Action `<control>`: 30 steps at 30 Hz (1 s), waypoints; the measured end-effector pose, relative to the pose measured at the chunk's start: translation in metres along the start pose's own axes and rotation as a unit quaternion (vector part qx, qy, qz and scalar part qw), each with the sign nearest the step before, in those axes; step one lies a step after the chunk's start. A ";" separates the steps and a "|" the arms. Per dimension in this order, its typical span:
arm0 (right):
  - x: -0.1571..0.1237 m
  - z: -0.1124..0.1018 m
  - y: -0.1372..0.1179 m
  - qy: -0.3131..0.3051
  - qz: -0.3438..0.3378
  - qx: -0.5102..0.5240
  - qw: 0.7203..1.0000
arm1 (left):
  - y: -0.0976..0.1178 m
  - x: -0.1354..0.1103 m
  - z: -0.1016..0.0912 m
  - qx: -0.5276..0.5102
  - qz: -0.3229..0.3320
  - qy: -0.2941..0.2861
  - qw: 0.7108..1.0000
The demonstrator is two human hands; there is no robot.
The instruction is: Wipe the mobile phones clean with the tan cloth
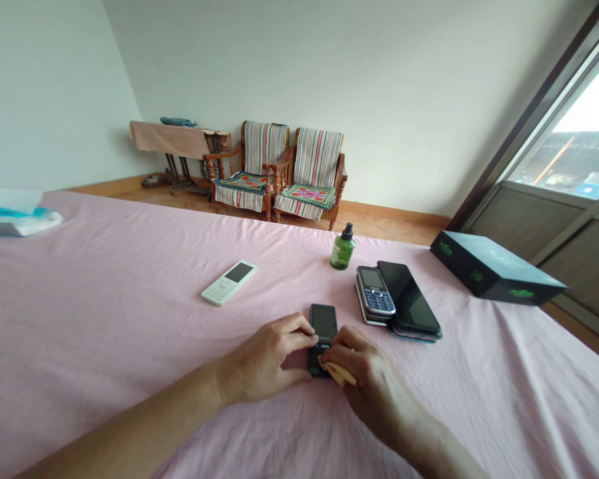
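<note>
A small black phone [324,322] lies on the pink cloth-covered table [104,319] in front of me. My left hand [264,362] grips its lower left edge with curled fingers. My right hand [367,379] is closed on a small yellowish cloth [337,374] pressed against the phone's lower end. A white keypad phone [229,282] lies apart to the upper left.
To the right lie stacked phones: a keypad phone [375,299] and a large black smartphone [408,305]. A green spray bottle [342,247] stands behind them. A black box [494,266] sits far right, a tissue pack [12,216] far left. Two wooden chairs [279,173] stand by the wall.
</note>
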State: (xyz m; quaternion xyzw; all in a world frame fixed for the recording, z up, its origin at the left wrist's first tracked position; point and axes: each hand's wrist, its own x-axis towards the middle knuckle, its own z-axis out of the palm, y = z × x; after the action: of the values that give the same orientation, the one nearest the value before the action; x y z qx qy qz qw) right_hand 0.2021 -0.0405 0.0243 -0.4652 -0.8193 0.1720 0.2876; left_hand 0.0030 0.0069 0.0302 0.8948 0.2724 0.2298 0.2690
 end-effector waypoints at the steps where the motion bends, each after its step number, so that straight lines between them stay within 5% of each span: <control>1: -0.001 0.000 -0.001 -0.004 0.000 -0.003 1.000 | 0.000 0.000 0.000 -0.001 0.000 0.003 1.000; 18: 0.003 0.012 -0.002 0.034 0.021 0.027 0.999 | -0.001 0.001 0.002 -0.006 0.005 0.007 1.000; 30: -0.005 0.000 -0.007 -0.017 -0.014 0.065 0.998 | -0.001 -0.001 0.000 -0.005 0.008 0.009 1.000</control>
State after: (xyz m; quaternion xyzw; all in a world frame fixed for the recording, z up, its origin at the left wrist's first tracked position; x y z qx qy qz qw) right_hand 0.1990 -0.0486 0.0265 -0.4312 -0.8175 0.2289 0.3054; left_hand 0.0022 0.0073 0.0291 0.8935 0.2664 0.2412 0.2692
